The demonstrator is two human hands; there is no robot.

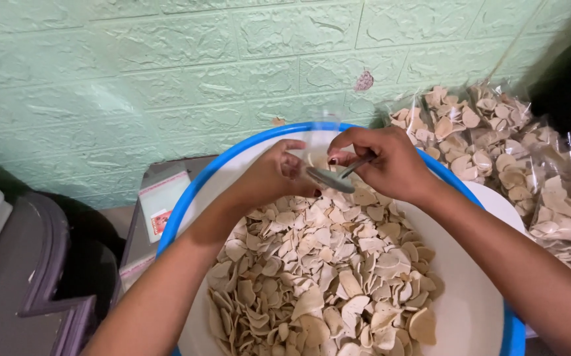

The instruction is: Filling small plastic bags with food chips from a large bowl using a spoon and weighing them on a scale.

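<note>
spoon [333,178]: pinched in right hand [391,161] fingers; long axis slants from bowl end at lower left up to handle at right
left hand [279,175]: fingers curled together, touching the spoon's bowl end; what they hold, cannot tell
chips [325,277]: heaped directly below both hands
basin [232,155]: blue rim just beyond hands, wall [134,79] close behind
room: bare white basin side at right; bags [496,145] beyond the rim

clear bags of chips [496,145] at right, small white-red packet [160,207] at left
</note>
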